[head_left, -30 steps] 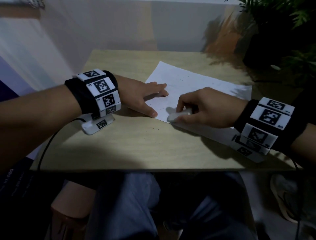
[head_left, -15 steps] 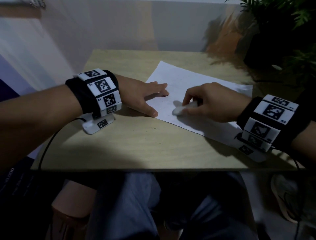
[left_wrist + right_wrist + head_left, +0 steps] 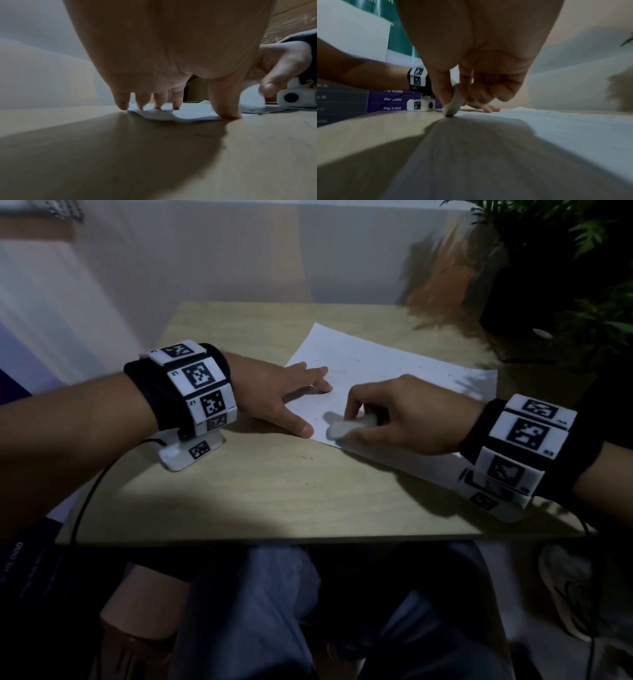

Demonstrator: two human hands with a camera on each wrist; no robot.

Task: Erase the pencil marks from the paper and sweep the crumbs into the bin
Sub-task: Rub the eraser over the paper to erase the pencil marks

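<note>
Since half a second ago the eraser [image 3: 346,428] has slid back toward the paper's [image 3: 394,371] near edge, its tip pressed there, pinched in the right hand [image 3: 407,419]. The left hand [image 3: 274,392], fingers straight, presses the paper's left edge. The paper lies on the table [image 3: 274,491], its far side toward the plant [image 3: 565,268]

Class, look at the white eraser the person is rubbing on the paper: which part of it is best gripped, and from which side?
Grip the eraser by its two broad flat faces, from above, leaving the low tip free. It is a thin slab tilted onto the paper; the right hand pinches it so, thumb against fingers.
</note>
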